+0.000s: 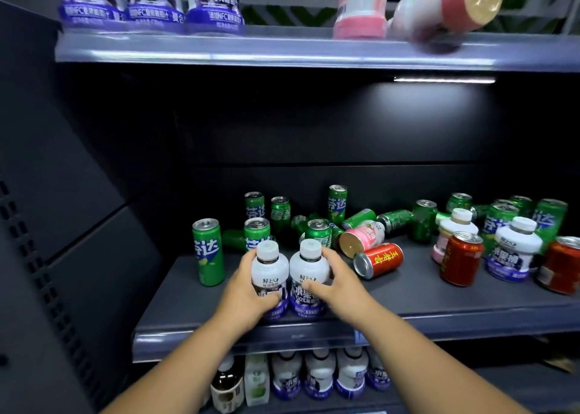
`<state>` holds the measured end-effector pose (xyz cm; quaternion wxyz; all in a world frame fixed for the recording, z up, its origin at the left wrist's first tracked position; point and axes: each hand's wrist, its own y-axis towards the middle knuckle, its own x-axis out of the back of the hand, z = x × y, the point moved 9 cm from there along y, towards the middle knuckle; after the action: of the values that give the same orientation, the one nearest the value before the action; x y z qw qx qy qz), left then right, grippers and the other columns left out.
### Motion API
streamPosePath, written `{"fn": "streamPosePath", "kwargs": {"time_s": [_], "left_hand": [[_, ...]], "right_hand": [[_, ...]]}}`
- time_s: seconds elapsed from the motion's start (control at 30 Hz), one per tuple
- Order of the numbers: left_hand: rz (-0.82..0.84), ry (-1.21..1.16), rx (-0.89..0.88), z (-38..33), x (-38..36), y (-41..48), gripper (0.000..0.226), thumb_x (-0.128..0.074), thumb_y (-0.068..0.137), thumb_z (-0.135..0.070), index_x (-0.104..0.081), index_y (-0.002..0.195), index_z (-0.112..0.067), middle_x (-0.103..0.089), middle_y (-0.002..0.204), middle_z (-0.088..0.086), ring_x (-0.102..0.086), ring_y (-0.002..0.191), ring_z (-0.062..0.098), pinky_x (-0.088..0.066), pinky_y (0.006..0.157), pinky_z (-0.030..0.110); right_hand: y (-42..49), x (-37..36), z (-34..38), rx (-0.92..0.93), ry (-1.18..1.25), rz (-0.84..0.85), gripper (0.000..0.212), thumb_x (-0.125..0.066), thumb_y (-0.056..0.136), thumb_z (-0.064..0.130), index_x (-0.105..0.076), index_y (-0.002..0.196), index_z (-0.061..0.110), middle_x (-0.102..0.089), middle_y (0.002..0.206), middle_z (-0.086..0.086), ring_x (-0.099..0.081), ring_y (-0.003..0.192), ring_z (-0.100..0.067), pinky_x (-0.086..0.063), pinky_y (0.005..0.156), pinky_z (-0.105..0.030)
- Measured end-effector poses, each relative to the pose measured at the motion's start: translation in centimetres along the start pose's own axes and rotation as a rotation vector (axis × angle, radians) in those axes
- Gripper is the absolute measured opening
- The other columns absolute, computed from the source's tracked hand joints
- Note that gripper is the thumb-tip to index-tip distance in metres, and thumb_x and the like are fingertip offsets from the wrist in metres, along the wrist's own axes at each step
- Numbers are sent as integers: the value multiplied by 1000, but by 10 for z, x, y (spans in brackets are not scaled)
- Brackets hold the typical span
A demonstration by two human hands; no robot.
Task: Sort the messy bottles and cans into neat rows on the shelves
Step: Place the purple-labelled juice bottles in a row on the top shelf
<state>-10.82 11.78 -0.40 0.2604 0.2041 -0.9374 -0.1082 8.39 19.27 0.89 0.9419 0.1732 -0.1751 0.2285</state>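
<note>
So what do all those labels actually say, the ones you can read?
"芬达": tall green can standing at the left of the middle shelf.
"100%": white bottle in the right hand.
"轻上": white bottle in the left hand.
"100%" and "NFC": purple-label bottles on the top shelf.
Yellow writing on the lying red can: too blurred to read.
Bottom-shelf bottles: too blurred.

light strip (pixel 444 80) — under top shelf
</note>
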Motion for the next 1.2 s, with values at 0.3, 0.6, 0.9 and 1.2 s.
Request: {"fn": "streamPosePath", "kwargs": {"time_s": [0.3,0.6,0.9,1.2], "left_hand": [[-62,-35,99,16,-3,-8,86,-92,53,-22,-43,123,-29,-62,113,-15,-62,107,12,-50,95,35],[-106,-91,-19,-75,36,3,76,-95,56,-14,-52,115,-34,-70,105,-14,-67,93,-3,-52,89,28],[-158,-48,-213,-229,119,11,80,-96,40,-43,-61,111,-29,-75,101,-9,-71,93,6,-58,86,37],[-315,-97,-331,-343,197,18,90,-95,48,-35,-49,125,-26,-71,108,-3,-69,98,13,-56,89,35]], "right_hand": [[-13,-5,-22,-60,37,-113,81,-90,66,14,-45,131,33,-65,122,15,-61,115,-6,-48,106,-37],[-6,47,58,47,162,-160,72,-90,67,11,-53,127,29,-70,115,11,-66,101,5,-55,90,-24],[-15,124,223,327,181,-175,54,-86,72,7,-64,118,25,-76,106,8,-71,99,-5,-57,86,-30],[-3,168,337,498,205,-196,50,-83,74,5,-65,118,17,-77,105,-4,-74,98,-18,-59,93,-42]]}}
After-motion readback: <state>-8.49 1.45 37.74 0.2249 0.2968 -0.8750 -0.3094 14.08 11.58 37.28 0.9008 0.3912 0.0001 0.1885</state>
